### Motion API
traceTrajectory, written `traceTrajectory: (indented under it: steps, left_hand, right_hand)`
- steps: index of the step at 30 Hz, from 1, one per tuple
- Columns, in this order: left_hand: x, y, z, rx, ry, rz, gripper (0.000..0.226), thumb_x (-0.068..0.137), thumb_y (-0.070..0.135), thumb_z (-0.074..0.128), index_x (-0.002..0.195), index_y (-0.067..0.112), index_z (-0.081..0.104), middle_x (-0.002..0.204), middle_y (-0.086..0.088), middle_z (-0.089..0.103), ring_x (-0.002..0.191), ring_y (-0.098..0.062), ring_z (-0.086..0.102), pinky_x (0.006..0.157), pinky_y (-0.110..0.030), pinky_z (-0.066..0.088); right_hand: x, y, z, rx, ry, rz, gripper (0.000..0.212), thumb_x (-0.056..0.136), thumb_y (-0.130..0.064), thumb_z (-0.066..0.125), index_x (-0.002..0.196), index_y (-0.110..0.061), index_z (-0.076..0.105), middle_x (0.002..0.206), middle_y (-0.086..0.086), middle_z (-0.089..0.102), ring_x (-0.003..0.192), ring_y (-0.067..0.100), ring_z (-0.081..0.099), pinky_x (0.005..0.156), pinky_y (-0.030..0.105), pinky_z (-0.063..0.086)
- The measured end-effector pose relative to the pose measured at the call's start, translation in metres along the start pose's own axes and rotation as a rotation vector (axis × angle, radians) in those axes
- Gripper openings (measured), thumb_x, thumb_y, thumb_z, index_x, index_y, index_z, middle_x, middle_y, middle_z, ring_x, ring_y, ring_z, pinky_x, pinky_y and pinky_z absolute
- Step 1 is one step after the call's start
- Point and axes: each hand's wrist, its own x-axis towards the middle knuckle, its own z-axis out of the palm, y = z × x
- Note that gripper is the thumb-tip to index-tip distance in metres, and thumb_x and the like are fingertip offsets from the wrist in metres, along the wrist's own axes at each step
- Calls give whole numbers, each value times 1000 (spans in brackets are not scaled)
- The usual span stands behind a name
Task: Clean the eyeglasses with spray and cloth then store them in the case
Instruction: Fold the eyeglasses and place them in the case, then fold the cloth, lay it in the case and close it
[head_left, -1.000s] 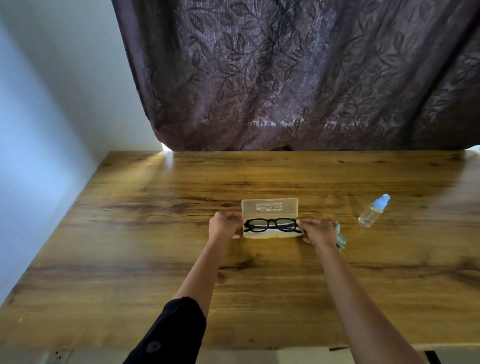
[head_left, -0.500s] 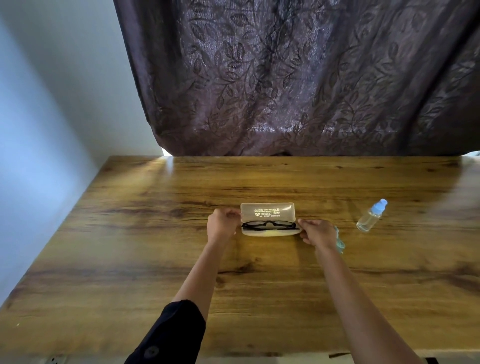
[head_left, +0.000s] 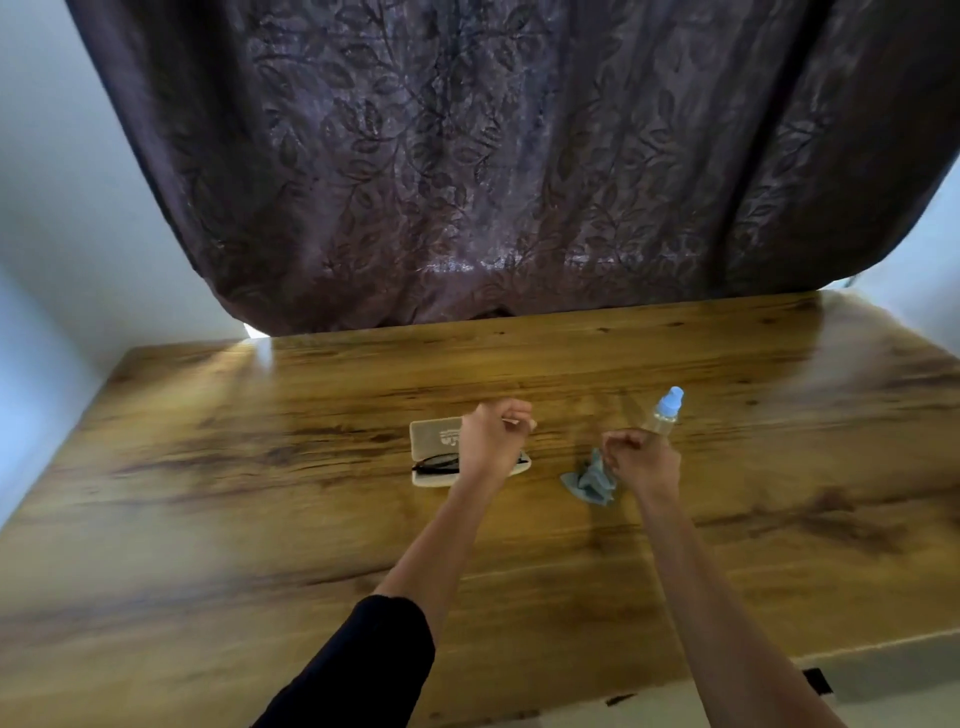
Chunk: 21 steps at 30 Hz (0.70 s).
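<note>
Head: right hand (head_left: 644, 462) off case (head_left: 434, 444) now, beside cloth (head_left: 587, 483).

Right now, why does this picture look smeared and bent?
Head view: motion blur smears the left hand, right hand and table grain; wide lens bows the table edges and curtain; light under the curtain glares off the far left corner.

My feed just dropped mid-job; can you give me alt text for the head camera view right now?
Black glasses lie in a pale case on a wooden table, partly hidden by the left hand, fingers curled. The right hand, also curled, is beside a crumpled blue cloth, a spray bottle just behind it.
</note>
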Motion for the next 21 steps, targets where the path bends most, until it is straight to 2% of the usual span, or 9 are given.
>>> traceTrajectory:
  steps: [2, 4, 7, 9, 14, 18, 21]
  left_hand:
    - [-6, 9, 24, 37, -92, 24, 20, 86, 12, 62, 103, 18, 69, 97, 5, 72, 84, -1, 63, 75, -15, 50]
    - [-12, 13, 47, 86, -158, 20, 23, 86, 9, 58, 105, 16, 69, 99, 0, 72, 89, -7, 65, 80, -20, 52]
    - [-21, 11, 71, 196, -237, 21, 23, 85, 7, 54, 100, 14, 71, 97, -4, 72, 91, -18, 66, 72, -24, 48]
    - [-25, 8, 80, 238, -264, 4, 20, 84, 10, 56, 96, 17, 70, 94, -3, 72, 89, -19, 66, 69, -24, 48]
    - [-31, 4, 89, 219, -207, -56, 32, 82, 11, 64, 114, 17, 64, 105, -3, 69, 97, -19, 64, 80, -26, 49]
    - [-34, 3, 97, 175, -166, -85, 26, 82, 13, 65, 108, 19, 68, 102, 1, 71, 94, -13, 65, 81, -25, 52]
    - [-31, 6, 96, 122, -138, -117, 19, 85, 18, 64, 103, 16, 71, 101, 2, 71, 92, -9, 64, 74, -17, 46]
  right_hand:
    - [-1, 6, -8, -61, -7, 8, 18, 83, -16, 58, 94, -17, 72, 83, -2, 66, 69, 9, 54, 59, 20, 38]
    - [-2, 13, -12, -121, -32, 6, 20, 83, -16, 57, 96, -18, 72, 90, 0, 69, 73, 10, 55, 61, 19, 37]
    - [-4, 24, -14, -197, -75, -2, 17, 83, -20, 61, 96, -18, 71, 97, 4, 71, 89, 20, 64, 65, 21, 40]
    - [-3, 30, -14, -216, -110, 3, 18, 83, -21, 62, 97, -18, 71, 98, 5, 71, 93, 23, 64, 69, 23, 43]
    - [-3, 34, -13, -271, -128, -26, 14, 83, -22, 62, 93, -23, 71, 95, 1, 72, 91, 20, 65, 72, 27, 50]
    - [-4, 36, -13, -267, -152, -55, 13, 81, -16, 62, 83, -25, 71, 89, -4, 72, 84, 17, 65, 65, 22, 47]
    - [2, 39, -15, -248, -181, -82, 11, 81, -16, 63, 84, -23, 71, 90, -4, 71, 85, 14, 64, 68, 21, 47]
